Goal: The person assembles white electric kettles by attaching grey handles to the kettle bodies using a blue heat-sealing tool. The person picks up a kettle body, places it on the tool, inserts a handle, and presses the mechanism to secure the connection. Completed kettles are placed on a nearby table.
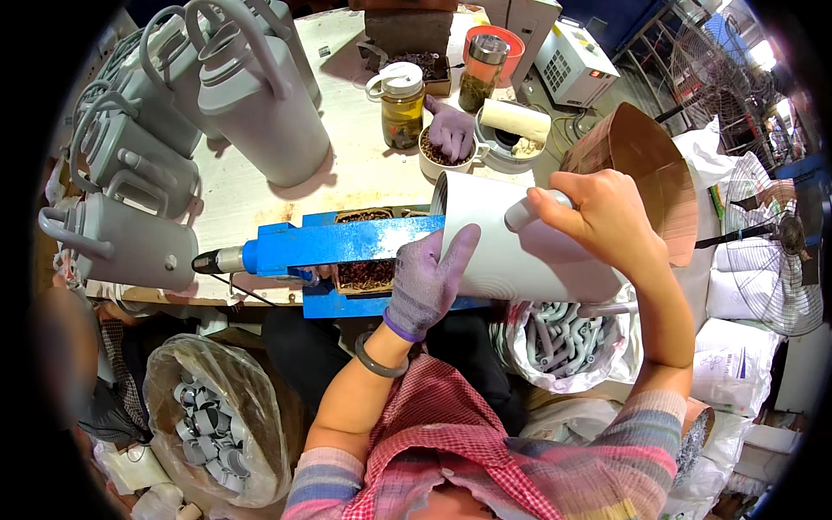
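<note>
A large grey jug body lies on its side, its open end around the tip of a blue machine arm. My left hand, in a purple-grey glove, grips the jug's rim beside the arm; some fingers are hidden. My bare right hand is closed around a rounded grey handle on the jug's upper side. Under the arm sits a box of small brown screws. Beyond the jug, an empty purple glove lies on a white cup of small dark pieces.
Several grey jugs stand at the table's left. A drink bottle, a dark jar and a tape roll are behind the cup. Bags of grey handles and grey parts flank my lap. Fans stand right.
</note>
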Available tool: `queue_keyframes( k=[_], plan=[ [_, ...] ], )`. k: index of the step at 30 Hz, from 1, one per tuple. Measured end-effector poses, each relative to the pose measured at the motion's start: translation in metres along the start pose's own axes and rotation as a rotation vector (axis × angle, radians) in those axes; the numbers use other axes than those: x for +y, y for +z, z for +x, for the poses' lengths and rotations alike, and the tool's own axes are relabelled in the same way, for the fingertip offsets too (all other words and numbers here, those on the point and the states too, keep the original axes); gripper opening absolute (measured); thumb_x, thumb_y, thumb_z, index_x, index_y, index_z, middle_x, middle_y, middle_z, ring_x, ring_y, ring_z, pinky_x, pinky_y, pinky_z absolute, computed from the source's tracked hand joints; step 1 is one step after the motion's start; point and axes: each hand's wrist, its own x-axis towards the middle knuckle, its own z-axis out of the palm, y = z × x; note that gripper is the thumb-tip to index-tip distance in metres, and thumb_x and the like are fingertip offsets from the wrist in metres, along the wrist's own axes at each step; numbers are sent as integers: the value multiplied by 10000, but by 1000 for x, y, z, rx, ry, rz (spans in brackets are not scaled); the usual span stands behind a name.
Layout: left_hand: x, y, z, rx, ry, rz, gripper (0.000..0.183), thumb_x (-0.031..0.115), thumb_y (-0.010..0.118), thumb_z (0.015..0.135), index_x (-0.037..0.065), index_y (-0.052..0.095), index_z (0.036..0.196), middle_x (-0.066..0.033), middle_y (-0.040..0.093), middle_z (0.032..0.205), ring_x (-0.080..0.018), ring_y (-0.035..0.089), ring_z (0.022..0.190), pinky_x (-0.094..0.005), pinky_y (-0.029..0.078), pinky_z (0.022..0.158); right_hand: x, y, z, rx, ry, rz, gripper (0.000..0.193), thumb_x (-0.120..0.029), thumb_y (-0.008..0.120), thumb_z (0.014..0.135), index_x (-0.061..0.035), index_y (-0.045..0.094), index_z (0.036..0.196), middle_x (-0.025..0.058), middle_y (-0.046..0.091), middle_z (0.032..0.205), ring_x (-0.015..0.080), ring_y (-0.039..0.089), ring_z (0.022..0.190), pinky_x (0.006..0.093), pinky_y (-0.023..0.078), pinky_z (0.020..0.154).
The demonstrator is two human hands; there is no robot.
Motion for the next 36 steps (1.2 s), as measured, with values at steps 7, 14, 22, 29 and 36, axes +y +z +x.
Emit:
queue_keyframes(
  k=[7,14,22,29,36],
  plan=[
    [-5,-6,2,-71,-54,54,412,375,591,991,-20,708,1005,-151,721,796,-194,685,704,-331,526,684,1,0,1,-17,12,82,478,-465,603,898,-26,649,715,185,509,537,372,534,521,432,441,524],
    [-4,-4,1,-68,-9,34,372,336,595,992,-21,698,1021,-166,725,816,-216,708,717,-335,530,674,4,5,-3,14,-39,10,390,-377,617,900,-7,648,782,189,461,552,360,472,499,408,415,510],
    [-12,-4,6,-97,-13,-89,365,321,579,1009,-16,717,1019,-37,686,750,-62,584,622,-231,464,547,-6,1,-1,7,-3,-41,484,-492,582,914,-40,664,762,186,545,562,390,580,570,453,463,555],
    [-15,-5,6,-87,32,-18,401,361,595,1000,-22,706,1032,-98,732,796,-112,667,703,-288,520,659,-3,6,-2,33,0,-41,467,-465,615,904,-27,627,741,189,505,546,395,547,552,452,436,541],
    [-12,-4,3,-93,55,-41,400,358,597,997,-28,697,1041,-132,736,812,-148,700,726,-304,529,676,2,9,-4,-7,19,34,472,-455,620,907,-21,594,724,193,474,547,396,523,542,446,419,538]
  ],
)
